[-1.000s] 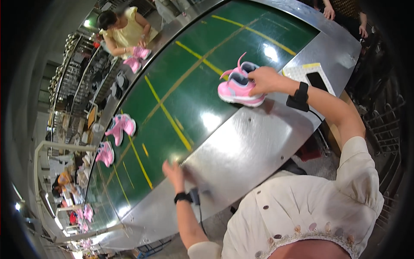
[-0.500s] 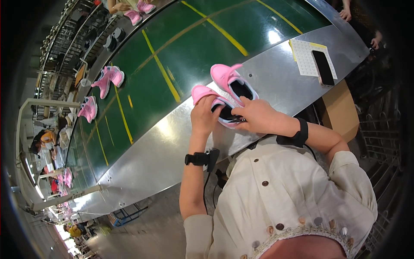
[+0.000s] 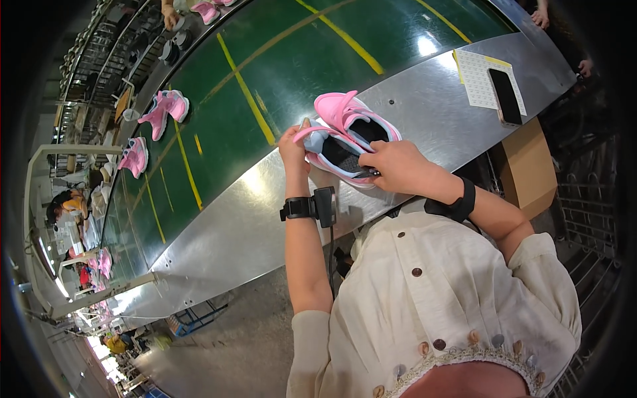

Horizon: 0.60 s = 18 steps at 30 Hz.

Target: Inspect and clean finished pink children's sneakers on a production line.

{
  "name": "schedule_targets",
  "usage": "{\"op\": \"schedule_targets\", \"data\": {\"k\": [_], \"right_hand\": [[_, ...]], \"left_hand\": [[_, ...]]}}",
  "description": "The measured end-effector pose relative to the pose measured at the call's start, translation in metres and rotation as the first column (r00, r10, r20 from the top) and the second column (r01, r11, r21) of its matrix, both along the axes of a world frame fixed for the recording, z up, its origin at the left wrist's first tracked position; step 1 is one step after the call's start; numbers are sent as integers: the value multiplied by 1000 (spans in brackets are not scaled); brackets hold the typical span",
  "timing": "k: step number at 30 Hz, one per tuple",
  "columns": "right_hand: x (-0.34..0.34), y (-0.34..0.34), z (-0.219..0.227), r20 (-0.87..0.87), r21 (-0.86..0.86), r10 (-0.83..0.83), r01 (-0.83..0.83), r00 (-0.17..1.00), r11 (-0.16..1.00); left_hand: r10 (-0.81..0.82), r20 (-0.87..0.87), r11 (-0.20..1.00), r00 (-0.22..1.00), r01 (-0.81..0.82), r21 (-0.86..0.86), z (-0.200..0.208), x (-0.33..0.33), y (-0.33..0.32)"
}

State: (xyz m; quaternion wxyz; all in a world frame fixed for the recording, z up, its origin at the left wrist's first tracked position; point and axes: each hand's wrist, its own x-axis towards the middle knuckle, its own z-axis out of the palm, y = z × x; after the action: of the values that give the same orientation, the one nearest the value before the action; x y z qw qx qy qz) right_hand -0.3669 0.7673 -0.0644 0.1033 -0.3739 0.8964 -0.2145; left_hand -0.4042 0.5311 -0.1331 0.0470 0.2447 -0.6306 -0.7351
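Two pink shoes stand side by side on the metal table edge, both with dark insoles. My left hand (image 3: 292, 151) grips the front of the near shoe (image 3: 340, 158), around its tongue and pink strap; the fingertips are partly hidden. At that shoe's heel collar, my right hand (image 3: 403, 167) is closed, its fingers at the opening. A small dark thing (image 3: 374, 172) shows under those fingers, too small to name. The far shoe (image 3: 352, 114) touches the near one, its pink strap standing up.
A green conveyor belt (image 3: 292, 63) with yellow lines runs beyond the metal ledge (image 3: 245, 219). More pink shoes (image 3: 162, 113) sit on it at left. A phone (image 3: 505, 96) lies on a printed sheet (image 3: 474, 79) at right, above a cardboard box (image 3: 527, 169). Other people work farther off.
My left hand has moved from inside the near shoe's opening to its front, leftward. The tongue is now pulled forward and the opening shows wider. My right hand has shifted slightly up at the heel.
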Motion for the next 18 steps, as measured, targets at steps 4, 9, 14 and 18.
{"op": "schedule_targets", "data": {"k": [4, 9, 14, 18], "right_hand": [[0, 2, 1, -11, -12, -14, 14, 1000, 1000], [-13, 17, 2, 135, -204, 26, 2, 991, 979], [-32, 40, 0, 88, -270, -119, 138, 989, 953], [-34, 50, -24, -10, -239, -244, 235, 970, 942]], "left_hand": [[-20, -27, 999, 999, 20, -30, 1, -2, 4], [-100, -45, 995, 994, 100, 5, 13, 1, 5], [-106, -197, 993, 975, 92, -80, 39, 10, 19], [15, -386, 994, 922, -56, -96, 69, 15, 44]]}}
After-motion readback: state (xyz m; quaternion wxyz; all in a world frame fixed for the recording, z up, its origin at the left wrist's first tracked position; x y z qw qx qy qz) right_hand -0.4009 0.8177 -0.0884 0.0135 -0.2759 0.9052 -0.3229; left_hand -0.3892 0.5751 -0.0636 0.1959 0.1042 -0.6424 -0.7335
